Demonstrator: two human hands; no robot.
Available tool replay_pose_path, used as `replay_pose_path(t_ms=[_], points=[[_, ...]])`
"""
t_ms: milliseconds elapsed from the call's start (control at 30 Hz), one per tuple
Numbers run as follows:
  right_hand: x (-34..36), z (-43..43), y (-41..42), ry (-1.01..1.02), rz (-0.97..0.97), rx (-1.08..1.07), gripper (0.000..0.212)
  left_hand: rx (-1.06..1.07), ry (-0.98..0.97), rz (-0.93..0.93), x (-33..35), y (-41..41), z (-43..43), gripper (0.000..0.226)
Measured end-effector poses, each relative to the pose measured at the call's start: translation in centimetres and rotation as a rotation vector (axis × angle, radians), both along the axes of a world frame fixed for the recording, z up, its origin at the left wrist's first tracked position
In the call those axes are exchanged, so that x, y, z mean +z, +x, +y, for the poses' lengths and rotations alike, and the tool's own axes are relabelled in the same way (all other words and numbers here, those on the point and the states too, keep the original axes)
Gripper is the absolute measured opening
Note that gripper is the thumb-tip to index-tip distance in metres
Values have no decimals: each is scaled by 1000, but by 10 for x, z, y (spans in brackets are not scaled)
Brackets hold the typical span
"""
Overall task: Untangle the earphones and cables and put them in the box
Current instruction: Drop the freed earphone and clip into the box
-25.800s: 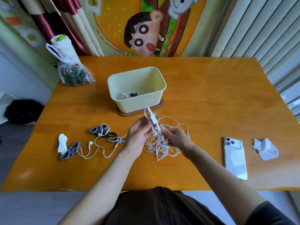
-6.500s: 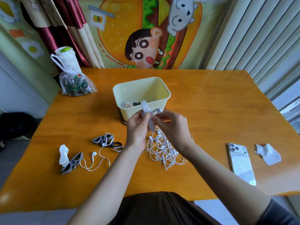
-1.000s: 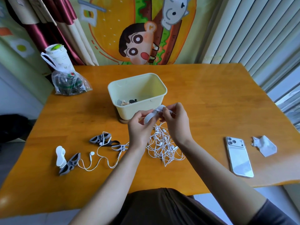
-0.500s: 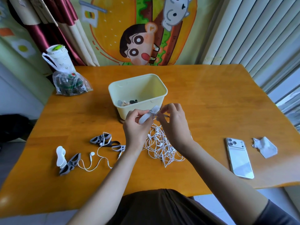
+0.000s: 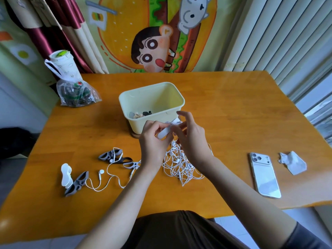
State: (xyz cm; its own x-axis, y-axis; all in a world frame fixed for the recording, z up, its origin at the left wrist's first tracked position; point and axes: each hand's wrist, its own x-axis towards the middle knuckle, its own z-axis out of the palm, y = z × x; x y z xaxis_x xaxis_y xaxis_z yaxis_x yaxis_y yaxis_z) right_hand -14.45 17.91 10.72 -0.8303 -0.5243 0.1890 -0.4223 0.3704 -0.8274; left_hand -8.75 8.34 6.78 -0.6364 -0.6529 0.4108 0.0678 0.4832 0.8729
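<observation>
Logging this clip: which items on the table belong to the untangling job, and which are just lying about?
Job: tangled earphones, loose earphone, white clip gripped by left hand and right hand, grey clips, box.
Lying about: phone, crumpled tissue, plastic bag, cup.

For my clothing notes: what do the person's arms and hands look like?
The left hand and right hand are bare: no gloves, rings or watch show. Both forearms are uncovered. A dark grey sleeve shows only on the right upper arm, at the picture's corner.
</observation>
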Motion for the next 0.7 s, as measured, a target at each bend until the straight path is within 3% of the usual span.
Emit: replay_pose_path(t_ms=[167,400,700], points=[[3,1,-1,18,-96,-4,6,0,23,0,-1,1,1,17],[9,0,-3,24,-159,-9,7,-2,101,15,3,4,1,28],[14,-1,-1,97,-206,-13,12,-5,130,31,-5,5,2,24]])
